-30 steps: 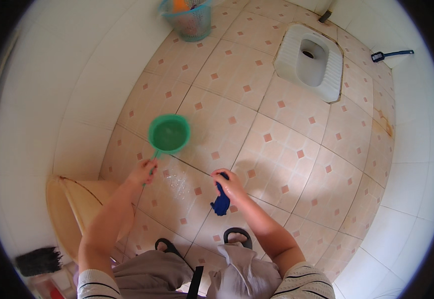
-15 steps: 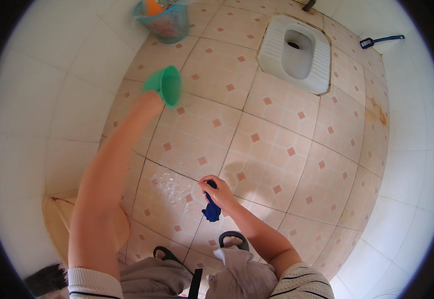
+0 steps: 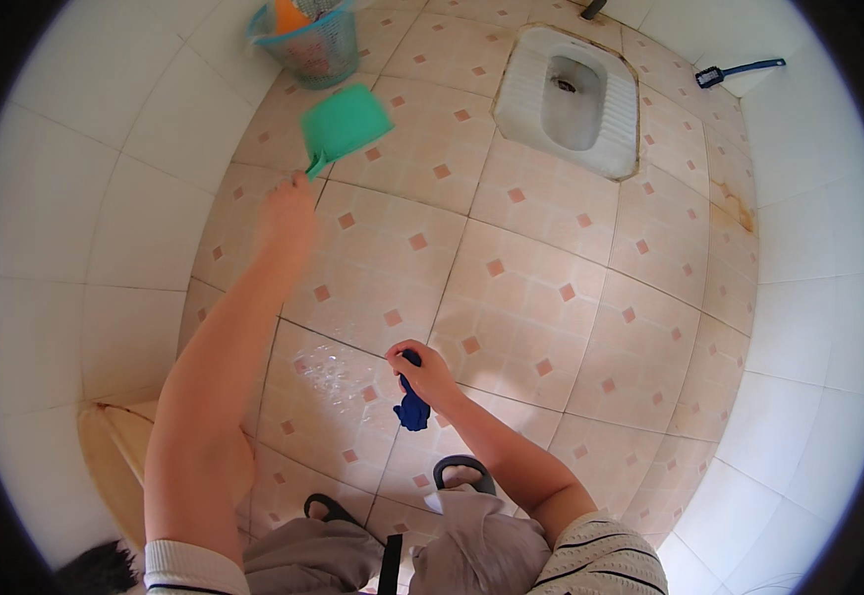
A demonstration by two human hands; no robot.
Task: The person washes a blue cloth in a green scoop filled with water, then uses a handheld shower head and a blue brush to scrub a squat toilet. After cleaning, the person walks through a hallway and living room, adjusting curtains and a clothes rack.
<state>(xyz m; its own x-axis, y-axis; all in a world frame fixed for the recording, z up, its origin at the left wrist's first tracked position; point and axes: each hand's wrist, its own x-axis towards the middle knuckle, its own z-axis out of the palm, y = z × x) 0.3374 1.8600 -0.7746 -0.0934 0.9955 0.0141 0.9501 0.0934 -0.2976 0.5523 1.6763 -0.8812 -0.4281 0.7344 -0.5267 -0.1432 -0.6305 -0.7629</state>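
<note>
My left hand (image 3: 289, 211) is stretched forward over the tiled floor and grips the handle of a green plastic scoop (image 3: 343, 123), which is blurred and sits close to a teal bucket (image 3: 309, 42) at the top. My right hand (image 3: 424, 375) is low near my feet and holds a dark blue cloth (image 3: 412, 409) that hangs against the floor. A wet, bubbly patch (image 3: 331, 369) lies on the tile just left of the cloth.
A white squat toilet pan (image 3: 571, 97) is set in the floor at the upper right. A blue-handled brush (image 3: 739, 71) lies near the far right wall. White tiled walls close in left and right. A wooden edge (image 3: 113, 446) is at lower left. My sandals (image 3: 461, 468) are below.
My left arm has swung forward and up with the green scoop, from near my knees to beside the teal bucket. The right hand stays on the blue cloth, nearly unmoved.
</note>
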